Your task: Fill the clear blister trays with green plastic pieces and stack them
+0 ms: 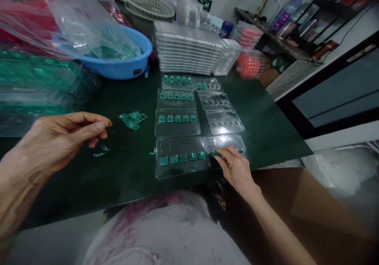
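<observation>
My right hand (235, 168) is over the front right clear plastic tray (217, 140). Its thumb and fingers pinch a small teal plastic piece (215, 153) at the tray's left end. Beside it, the front left clear tray (180, 172) carries a row of several square teal pieces (174, 159). Off to the left, my left hand (68, 139) hovers above the table with thumb and forefinger pressed together; whether anything is between them is too small to tell. Close to it lie a heap of teal pieces (133, 120) and thin teal scraps (101, 151).
More clear trays (177, 127) run back in two columns, some bearing teal pieces. Behind them stands a tall stack of clear trays (186, 48). A blue basin (118, 71) and bagged green goods (32, 83) occupy the left. An open cardboard box (296, 202) is below the table's right edge.
</observation>
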The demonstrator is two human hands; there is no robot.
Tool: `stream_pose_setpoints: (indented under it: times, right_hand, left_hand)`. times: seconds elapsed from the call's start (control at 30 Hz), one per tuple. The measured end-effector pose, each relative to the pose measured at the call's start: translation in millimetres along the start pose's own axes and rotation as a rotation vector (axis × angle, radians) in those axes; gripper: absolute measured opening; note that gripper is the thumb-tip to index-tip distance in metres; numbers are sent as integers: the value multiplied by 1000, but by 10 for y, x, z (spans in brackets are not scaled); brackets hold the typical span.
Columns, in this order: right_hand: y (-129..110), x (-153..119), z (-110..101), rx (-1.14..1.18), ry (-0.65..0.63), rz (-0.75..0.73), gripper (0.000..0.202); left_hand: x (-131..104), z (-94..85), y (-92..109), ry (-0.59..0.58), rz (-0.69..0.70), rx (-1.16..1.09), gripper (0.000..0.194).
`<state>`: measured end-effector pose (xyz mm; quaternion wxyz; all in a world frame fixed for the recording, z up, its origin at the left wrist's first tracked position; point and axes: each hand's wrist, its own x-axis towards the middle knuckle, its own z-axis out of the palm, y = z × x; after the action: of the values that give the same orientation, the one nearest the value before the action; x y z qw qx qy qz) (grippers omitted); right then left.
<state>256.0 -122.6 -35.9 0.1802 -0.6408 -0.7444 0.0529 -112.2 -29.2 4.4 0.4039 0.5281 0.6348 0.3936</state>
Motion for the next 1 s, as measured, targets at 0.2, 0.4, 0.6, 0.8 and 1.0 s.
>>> stream_pose_setpoints:
  times: [0.2,0.4,0.6,0.8,1.0]
  right_hand:
    - [-52,37,73,-13,32,71,21]
    - [-62,64,103,-35,16,53,21]
    - [-105,113,106,-99,-26,9,21]
    - [-91,97,126,-417,-69,-86,23]
    - [282,53,114,-392,-45,-108,29]
  left_hand:
    - [-20,11,-5,17,-5,13,24]
    - [-32,-43,13,45,-14,2,21]
    - [-25,-37,9,80,2,42,23]
    - [-45,-138,173,246,61,186,20]
    - [99,-373,-81,204,175,669,26]
